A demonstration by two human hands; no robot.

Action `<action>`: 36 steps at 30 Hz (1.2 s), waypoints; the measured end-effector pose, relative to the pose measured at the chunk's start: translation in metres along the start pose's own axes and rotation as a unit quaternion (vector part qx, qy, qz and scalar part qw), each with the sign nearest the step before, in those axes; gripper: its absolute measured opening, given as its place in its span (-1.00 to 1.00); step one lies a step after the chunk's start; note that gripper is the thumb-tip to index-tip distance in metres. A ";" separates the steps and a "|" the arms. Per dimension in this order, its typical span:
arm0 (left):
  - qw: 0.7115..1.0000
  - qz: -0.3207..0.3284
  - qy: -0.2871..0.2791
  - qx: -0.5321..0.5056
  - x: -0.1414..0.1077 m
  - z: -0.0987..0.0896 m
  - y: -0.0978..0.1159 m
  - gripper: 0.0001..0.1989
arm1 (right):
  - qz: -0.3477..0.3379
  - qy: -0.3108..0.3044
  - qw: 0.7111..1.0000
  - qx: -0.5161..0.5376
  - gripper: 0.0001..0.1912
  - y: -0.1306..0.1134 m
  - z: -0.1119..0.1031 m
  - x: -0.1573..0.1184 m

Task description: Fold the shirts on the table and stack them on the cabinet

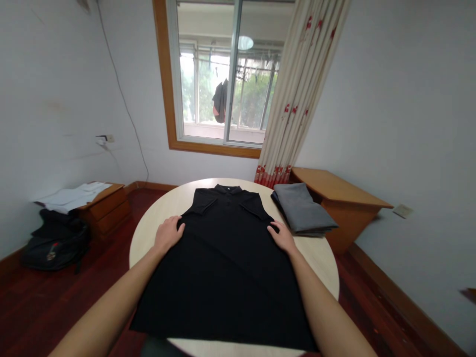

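Observation:
A black short-sleeved polo shirt lies spread out on a round pale table. Its collar points toward the window, and its hem hangs past the near table edge at the left. At the shirt's left side edge, below the sleeve, rests my left hand, thumb apart from the fingers. My right hand touches the opposite side edge just under the other sleeve, its thumb and fingers also apart. Both hands look open, with the cloth lying flat between them.
Folded grey and dark clothes are stacked at the table's right. Beyond them stands a wooden desk against the wall. On the left, a small wooden cabinet bears papers, with a black bag beside it. A curtain hangs by the window.

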State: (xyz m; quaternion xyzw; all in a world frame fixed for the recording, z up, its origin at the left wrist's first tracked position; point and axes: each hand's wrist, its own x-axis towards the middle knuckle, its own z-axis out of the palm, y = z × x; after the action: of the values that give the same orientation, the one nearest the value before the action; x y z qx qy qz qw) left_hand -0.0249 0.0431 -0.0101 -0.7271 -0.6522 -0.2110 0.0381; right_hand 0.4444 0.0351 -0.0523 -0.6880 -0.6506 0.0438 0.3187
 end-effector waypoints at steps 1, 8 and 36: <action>1.000 -0.008 0.002 -0.007 -0.005 -0.002 -0.003 -0.58 | -0.003 0.007 1.000 0.009 -0.52 0.002 0.001 0.001; 0.992 -0.072 -0.055 -0.092 -0.032 -0.017 -0.001 -0.45 | -0.017 0.016 1.000 0.019 -0.56 0.006 0.005 0.001; 0.916 -0.132 -0.235 -0.298 -0.121 -0.079 -0.030 -0.42 | -0.011 0.009 1.000 0.025 -0.63 0.004 0.003 0.001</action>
State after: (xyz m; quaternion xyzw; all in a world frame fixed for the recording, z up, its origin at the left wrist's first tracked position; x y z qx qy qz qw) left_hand -0.0814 -0.0915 0.0124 -0.6404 -0.6392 -0.2220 -0.3633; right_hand 0.4464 0.0374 -0.0564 -0.6731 -0.6535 0.0504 0.3425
